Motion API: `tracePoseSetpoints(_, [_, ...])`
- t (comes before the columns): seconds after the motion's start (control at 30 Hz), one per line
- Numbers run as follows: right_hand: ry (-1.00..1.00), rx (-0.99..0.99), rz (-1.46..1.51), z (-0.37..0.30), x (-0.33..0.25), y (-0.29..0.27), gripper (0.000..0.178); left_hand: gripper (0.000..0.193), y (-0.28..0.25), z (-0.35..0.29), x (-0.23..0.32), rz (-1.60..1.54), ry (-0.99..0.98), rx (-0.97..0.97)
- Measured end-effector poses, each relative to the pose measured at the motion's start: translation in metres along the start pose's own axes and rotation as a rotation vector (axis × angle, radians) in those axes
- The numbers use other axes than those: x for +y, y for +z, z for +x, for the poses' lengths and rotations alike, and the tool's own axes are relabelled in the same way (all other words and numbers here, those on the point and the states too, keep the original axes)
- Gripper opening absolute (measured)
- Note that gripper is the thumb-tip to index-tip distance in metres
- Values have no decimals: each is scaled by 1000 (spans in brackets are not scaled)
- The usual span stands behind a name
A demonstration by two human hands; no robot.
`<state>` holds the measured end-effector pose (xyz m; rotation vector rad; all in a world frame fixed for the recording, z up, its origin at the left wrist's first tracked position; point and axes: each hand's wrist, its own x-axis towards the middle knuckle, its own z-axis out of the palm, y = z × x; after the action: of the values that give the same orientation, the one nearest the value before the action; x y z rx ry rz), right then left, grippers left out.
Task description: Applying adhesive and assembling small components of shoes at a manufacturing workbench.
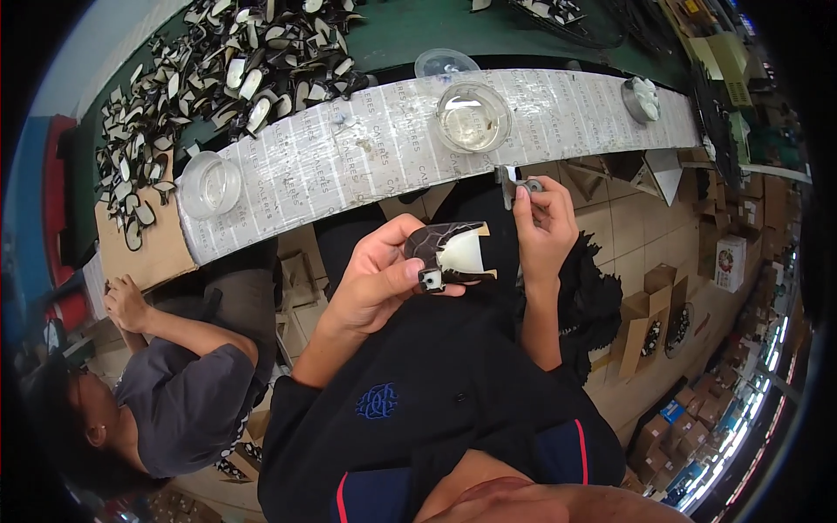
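Observation:
My left hand (370,277) grips a dark, marbled, curved piece (429,240) with a cream inner face, perhaps a shoe part. Its notched end points right, and a small white block with a dark hole sits near my thumb. Off to the right and a little higher, my right hand (547,228) pinches a small tool (507,188) with a flat, shiny plate and a round grey part; its exact kind is unclear. Piece and tool are apart, both held in front of the bench edge.
On the paper-covered bench (366,174) stand a clear bowl (442,131), another clear tub (181,187) and a metal cup (648,109) with white stuff. Many dark-and-cream pieces (253,70) are heaped at the far left. A co-worker (187,392) sits left; cardboard boxes (641,318) stand right.

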<state>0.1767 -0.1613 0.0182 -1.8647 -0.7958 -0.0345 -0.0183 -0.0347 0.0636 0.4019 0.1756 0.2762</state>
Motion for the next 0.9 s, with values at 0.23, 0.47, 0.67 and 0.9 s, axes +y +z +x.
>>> tracePoseSetpoints(0.23, [-2,2,56,3,-6,-5,11,24,3,6,-1,89,43,41])
tracePoseSetpoints(0.47, [6,40,109,4,-5,-4,10,26,0,10,2,137,18,89])
tracePoseSetpoints(0.67, [107,62,246,9,-6,-2,13,32,-2,21,7,74,-48,60])
tracePoseSetpoints(0.9, [85,120,174,20,8,-23,14,45,-14,89,-1,249,-47,216])
